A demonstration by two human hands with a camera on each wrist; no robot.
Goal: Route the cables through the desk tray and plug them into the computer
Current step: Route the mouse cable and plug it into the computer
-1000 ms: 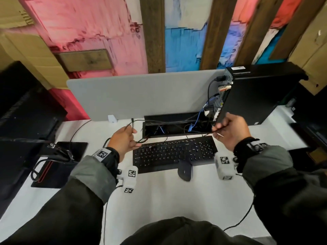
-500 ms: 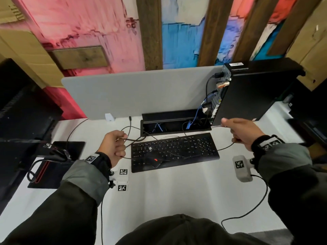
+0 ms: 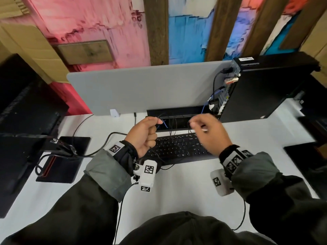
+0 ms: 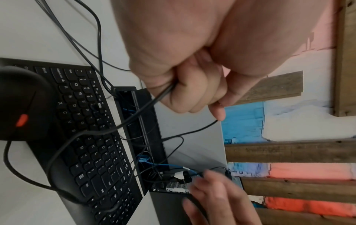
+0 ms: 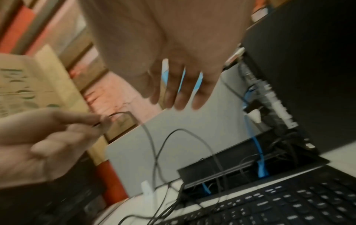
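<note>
Above the keyboard (image 3: pixel 178 147), left hand (image 3: pixel 144 135) pinches a black cable (image 4: pixel 146 105); right hand (image 3: pixel 210 133) spreads loose, fingers straight.

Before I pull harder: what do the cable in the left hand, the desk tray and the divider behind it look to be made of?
Cable: thin, black, bends freely under the left hand, so likely rubber or plastic sheathing. Desk tray: black with hard straight edges and a dull sheen, metal or rigid plastic; I cannot tell which. Divider: flat matte grey with rounded corners, perhaps felt-covered or laminate.
</note>
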